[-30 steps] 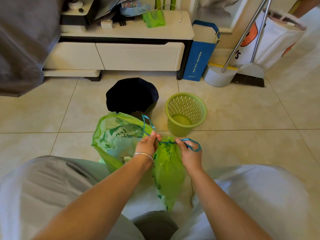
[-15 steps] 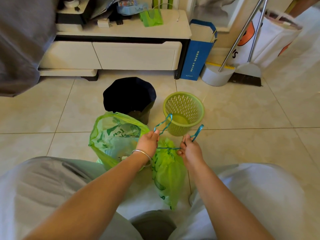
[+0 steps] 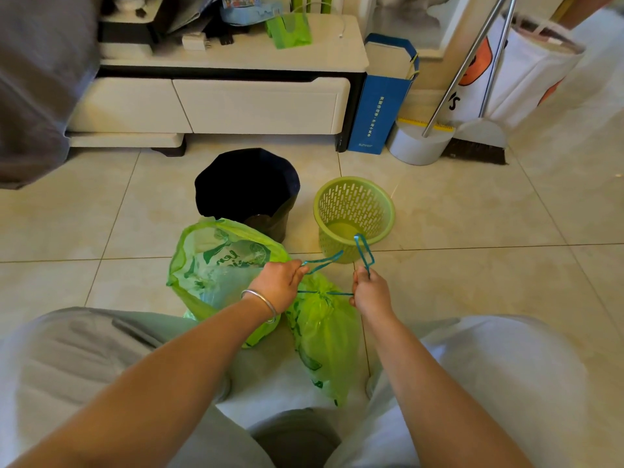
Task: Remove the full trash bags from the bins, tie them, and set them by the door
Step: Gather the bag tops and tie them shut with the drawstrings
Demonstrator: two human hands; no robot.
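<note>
A green trash bag (image 3: 324, 336) lies on the floor between my knees, its neck cinched by a blue drawstring (image 3: 324, 293). My left hand (image 3: 278, 287) pinches one blue loop (image 3: 322, 261) and my right hand (image 3: 369, 292) pinches the other loop (image 3: 364, 251); the string runs taut between them over the neck. A second green bag (image 3: 216, 265) stands open to the left, partly behind my left wrist. Beyond them sit a black-lined bin (image 3: 246, 187) and a bare green basket bin (image 3: 354, 214).
A low white cabinet (image 3: 219, 106) runs along the back, with a blue paper bag (image 3: 378, 109) beside it. A white dustpan tub (image 3: 415, 146), broom (image 3: 479, 143) and a white tote (image 3: 526, 76) stand at the back right. Grey fabric (image 3: 37, 82) hangs at left.
My hands have drawn apart and pulled the blue string tight across the bag's neck. The loops now stick up and outward from my fingers.
</note>
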